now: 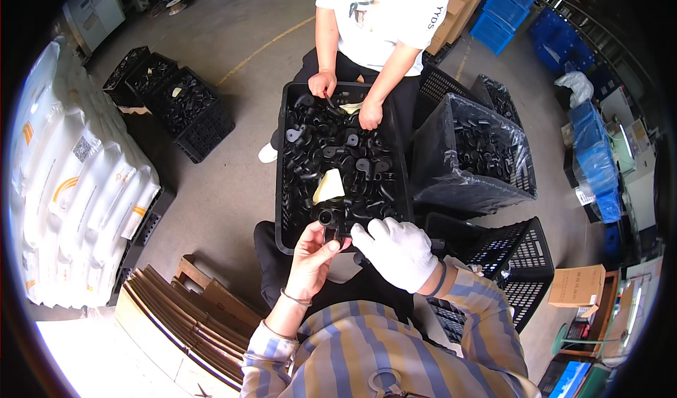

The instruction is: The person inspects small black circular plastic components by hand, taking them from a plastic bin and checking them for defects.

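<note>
A black plastic pipe fitting with a round open end is in my bare left hand, pinched between thumb and fingers. It is held over the near edge of a black crate full of similar black parts. My right hand, in a white glove, is closed beside the fitting, its fingertips close to the fitting's right side. What those fingers grip is hidden by the glove. A pale yellow paper piece lies on the parts just beyond my left hand.
Across the crate, a co-worker in a white shirt has both hands among the parts. At right stand a bag-lined crate of black parts and a tilted black crate. White sacks and flattened cardboard are at left.
</note>
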{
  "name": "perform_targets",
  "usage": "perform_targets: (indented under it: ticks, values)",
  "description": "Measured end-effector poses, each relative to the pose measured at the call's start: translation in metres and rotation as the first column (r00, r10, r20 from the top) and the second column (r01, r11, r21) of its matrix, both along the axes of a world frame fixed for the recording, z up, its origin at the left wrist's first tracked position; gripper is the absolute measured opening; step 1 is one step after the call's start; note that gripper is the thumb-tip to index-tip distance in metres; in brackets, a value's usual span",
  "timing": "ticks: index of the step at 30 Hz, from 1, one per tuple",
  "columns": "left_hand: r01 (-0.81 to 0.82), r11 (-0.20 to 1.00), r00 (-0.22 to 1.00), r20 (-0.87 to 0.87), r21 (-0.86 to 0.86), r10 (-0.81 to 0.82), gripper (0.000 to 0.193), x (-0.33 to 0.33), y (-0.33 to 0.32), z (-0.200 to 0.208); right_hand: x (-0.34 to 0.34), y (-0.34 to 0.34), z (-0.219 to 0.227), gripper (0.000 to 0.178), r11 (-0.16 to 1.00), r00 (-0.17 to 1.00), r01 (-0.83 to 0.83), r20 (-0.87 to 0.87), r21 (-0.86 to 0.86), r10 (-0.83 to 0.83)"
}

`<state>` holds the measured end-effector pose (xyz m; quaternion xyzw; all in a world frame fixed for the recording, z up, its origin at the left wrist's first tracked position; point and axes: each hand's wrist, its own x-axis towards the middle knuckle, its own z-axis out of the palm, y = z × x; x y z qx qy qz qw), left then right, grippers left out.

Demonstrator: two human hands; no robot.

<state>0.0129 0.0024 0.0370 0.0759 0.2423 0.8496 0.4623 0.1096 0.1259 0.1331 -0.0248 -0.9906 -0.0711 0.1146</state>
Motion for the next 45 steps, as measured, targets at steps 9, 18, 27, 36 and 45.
perform_targets:
  ticks: [9,18,27,36,45]
  values:
    - [-0.172,0.973,0.836,-0.545,-0.155,0.06,0.053,0.005,-0.005,0.005,-0.003,0.04,-0.022,0.017,0.738,0.976,-0.042,0.129,-0.674,0.173]
    - [-0.151,0.979,0.552,-0.833,-0.139,-0.033,0.049,-0.005,-0.011,0.017,-0.019,0.06,-0.028,0.032,0.043,0.695,0.614,0.565,-0.788,0.444]
    - [0.044,0.991,0.628,-0.768,-0.126,-0.125,0.051,-0.013,-0.014,0.013,-0.013,0.065,-0.054,0.033,-0.297,0.659,0.543,0.178,-0.786,0.731]
    - [0.5,0.861,0.849,0.145,0.096,-0.509,0.031,-0.004,-0.009,-0.007,-0.033,0.038,-0.019,0.042,0.347,0.939,0.168,0.257,-0.923,0.228]
    - [0.053,0.98,0.963,-0.249,-0.192,-0.101,0.022,0.013,-0.014,-0.004,-0.032,0.033,-0.025,0.04,0.474,0.982,0.094,0.161,-0.876,0.102]
